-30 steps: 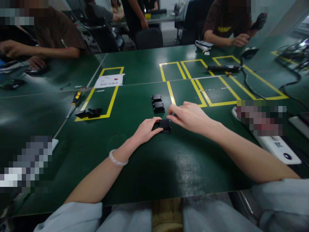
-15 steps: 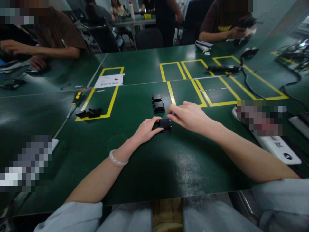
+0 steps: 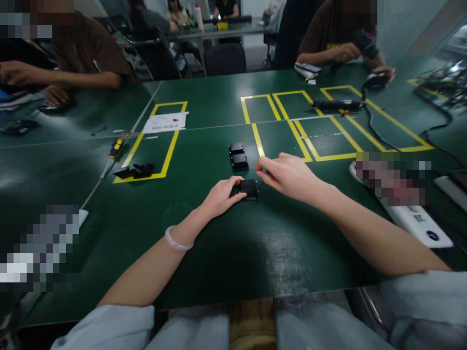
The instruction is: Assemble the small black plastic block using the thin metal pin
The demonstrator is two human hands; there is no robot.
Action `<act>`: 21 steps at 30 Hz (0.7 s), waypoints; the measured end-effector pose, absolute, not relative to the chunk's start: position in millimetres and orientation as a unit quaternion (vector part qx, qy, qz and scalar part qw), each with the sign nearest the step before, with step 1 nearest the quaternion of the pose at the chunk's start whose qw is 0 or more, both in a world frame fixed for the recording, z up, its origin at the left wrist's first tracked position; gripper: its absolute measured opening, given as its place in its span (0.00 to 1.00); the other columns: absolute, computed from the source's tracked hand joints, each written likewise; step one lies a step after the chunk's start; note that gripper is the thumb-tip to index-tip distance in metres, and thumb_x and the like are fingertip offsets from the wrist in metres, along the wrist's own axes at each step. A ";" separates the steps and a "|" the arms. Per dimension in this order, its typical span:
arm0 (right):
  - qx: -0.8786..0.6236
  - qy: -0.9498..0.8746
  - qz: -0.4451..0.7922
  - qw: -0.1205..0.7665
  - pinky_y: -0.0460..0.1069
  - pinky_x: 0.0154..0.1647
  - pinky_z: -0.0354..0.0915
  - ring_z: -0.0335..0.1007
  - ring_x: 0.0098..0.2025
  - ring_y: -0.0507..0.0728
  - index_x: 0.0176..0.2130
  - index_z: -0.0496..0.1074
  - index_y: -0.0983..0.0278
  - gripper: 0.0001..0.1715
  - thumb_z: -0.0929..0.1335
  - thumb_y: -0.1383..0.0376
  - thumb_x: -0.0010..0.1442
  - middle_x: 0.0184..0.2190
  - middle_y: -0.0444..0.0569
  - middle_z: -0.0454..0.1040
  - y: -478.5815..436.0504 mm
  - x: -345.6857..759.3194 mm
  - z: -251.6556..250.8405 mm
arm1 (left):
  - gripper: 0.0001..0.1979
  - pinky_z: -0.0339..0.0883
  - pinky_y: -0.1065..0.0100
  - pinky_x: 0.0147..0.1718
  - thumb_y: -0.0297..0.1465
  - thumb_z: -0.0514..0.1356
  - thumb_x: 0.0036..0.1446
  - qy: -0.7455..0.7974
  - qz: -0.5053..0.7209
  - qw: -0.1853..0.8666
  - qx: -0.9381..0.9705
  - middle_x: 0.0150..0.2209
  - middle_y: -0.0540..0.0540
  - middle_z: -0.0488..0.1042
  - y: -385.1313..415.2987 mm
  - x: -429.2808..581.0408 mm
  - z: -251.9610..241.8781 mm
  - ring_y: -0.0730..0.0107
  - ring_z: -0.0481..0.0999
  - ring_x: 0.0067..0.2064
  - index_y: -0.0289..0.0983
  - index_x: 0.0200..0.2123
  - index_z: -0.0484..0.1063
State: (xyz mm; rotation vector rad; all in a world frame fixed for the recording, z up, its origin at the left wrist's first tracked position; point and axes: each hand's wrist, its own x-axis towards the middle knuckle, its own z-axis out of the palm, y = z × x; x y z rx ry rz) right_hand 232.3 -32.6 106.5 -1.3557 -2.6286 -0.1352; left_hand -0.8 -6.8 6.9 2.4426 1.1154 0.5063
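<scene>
My left hand (image 3: 223,195) has its thumb and fingers around the left side of a small black box-shaped part (image 3: 248,188) lying on the table. Small bright fittings show at the part's edges. Just to its right, my right hand (image 3: 286,172) is closed in a pinch. From those fingertips a thin dark rod (image 3: 260,185) reaches toward the part's right side; what kind of tool it is, I cannot make out. Beyond my hands lies a pair of similar black box-shaped parts (image 3: 239,156), one behind the other.
Yellow tape rectangles mark the green table (image 3: 219,262). At left are black pieces (image 3: 134,170), a yellow-black screwdriver (image 3: 116,148) and a paper label (image 3: 166,122). A corded black power screwdriver (image 3: 338,104) and a white power strip (image 3: 419,221) lie right. Co-workers sit across.
My right hand has shifted slightly right, away from the black part, and the thin rod shows more clearly. My left hand stays put. The co-worker at right has lowered a hand to the table.
</scene>
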 end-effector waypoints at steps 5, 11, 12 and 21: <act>-0.465 -0.879 -0.031 0.101 0.49 0.37 0.53 0.62 0.26 0.54 0.42 0.69 0.64 0.17 0.56 0.60 0.68 0.27 0.47 0.74 -33.2 233.3 107.9 | 0.23 0.66 0.56 0.51 0.45 0.55 0.65 0.402 0.183 0.207 0.873 0.50 0.42 0.73 -8.0 -0.1 8.1 0.54 0.74 0.52 0.39 0.57 0.61; -0.475 -0.864 -0.002 0.167 0.48 0.35 0.53 0.61 0.27 0.54 0.41 0.69 0.63 0.17 0.56 0.58 0.68 0.25 0.45 0.71 -33.6 242.1 105.7 | 0.23 0.66 0.55 0.50 0.46 0.54 0.65 0.400 0.182 0.213 0.872 0.51 0.42 0.73 -7.6 -0.6 8.4 0.54 0.74 0.52 0.40 0.57 0.60; -0.479 -0.859 0.001 0.180 0.48 0.35 0.53 0.60 0.27 0.54 0.41 0.69 0.63 0.17 0.56 0.58 0.68 0.25 0.45 0.70 -33.8 244.4 105.1 | 0.22 0.66 0.55 0.50 0.45 0.54 0.65 0.399 0.183 0.215 0.872 0.51 0.42 0.73 -7.6 -0.7 8.1 0.54 0.73 0.52 0.40 0.57 0.60; -0.528 -0.804 0.029 0.274 0.48 0.35 0.57 0.67 0.32 0.54 0.40 0.72 0.64 0.17 0.59 0.57 0.67 0.31 0.48 0.74 -39.3 265.3 85.3 | 0.22 0.66 0.56 0.52 0.44 0.54 0.65 0.393 0.192 0.227 0.870 0.54 0.42 0.71 -6.7 -1.0 6.4 0.55 0.73 0.53 0.40 0.57 0.61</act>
